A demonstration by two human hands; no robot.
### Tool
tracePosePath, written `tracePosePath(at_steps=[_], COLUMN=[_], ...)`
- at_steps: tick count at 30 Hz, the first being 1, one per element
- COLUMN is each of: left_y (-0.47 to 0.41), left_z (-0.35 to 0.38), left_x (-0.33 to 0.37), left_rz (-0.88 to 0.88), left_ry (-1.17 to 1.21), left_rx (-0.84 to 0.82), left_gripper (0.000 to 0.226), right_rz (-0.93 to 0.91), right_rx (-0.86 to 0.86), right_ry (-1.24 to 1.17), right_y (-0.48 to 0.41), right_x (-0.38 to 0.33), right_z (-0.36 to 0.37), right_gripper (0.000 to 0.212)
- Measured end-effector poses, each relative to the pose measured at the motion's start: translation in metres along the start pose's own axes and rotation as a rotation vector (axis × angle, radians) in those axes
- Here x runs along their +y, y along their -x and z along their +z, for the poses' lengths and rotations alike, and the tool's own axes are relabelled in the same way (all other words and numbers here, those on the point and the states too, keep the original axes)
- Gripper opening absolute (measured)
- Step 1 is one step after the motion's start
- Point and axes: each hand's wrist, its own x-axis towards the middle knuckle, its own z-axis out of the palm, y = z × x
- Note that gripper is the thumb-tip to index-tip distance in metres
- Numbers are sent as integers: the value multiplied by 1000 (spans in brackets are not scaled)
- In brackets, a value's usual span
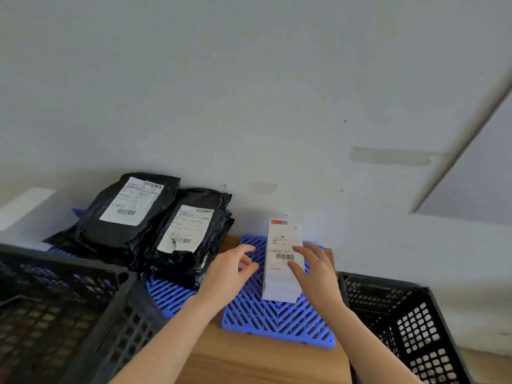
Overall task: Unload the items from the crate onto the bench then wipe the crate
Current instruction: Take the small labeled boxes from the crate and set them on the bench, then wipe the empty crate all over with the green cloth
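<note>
step in hand: we judge this to be setting the white parcel stack (282, 261) down on the blue mat (277, 325) that lies on the counter (249, 361).
where it is: on the mat, right of the two black mailers (188, 231), between the left crate (69, 314) and the right crate (410, 328), its far end close to the wall.
right hand (315, 273): fingers fairly straight, laid flat on the stack's label face and right edge, pressing rather than clasping.
left hand (230, 273): fingers loosely curled and released, hovering just beside the stack's left edge; we cannot tell if they touch it.
long axis: runs away from us toward the wall, tilted slightly left at the far end.
facing: label and barcode up, the red-marked end farthest from us, the layered end nearest.
doing it well: we would square the layers with both hands before letting go, keep the whole stack on the mat, and leave room beside the mailers.
crates: what we see of both looks emptied, so wiping seems near.
</note>
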Motion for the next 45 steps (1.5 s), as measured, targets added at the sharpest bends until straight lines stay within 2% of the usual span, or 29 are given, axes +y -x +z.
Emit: tracePosePath(at_steps=[4,7,12,20,28,34,45], left_y=[55,104,194,329,420,457,421], left_z=[-53,-96,-169,-282,-402,-471,-563], left_x=[8,7,-16,-93,-188,-252,-372], left_rz=[-3,-22,-100,-300,-314,-305,-274], left_ry=[-16,-5,-67,-145,-117,-154,-151], left_rx=[140,241,431,650,731,722,650], left_gripper=[19,17,18,20,20,20,20], right_rz=[-141,-281,-399,-547,-645,-688,-699], right_rx=[51,28,-86,-282,-354,-396,-419], right_ry=[-148,-246,-408,-433,-436,-391,-359], right_y=[26,51,90,169,235,261,220], right_x=[-55,-107,-199,-332,-479,-555,-671], right_z=[3,14,42,128,245,313,433], right_gripper=[23,16,16,17,18,21,22])
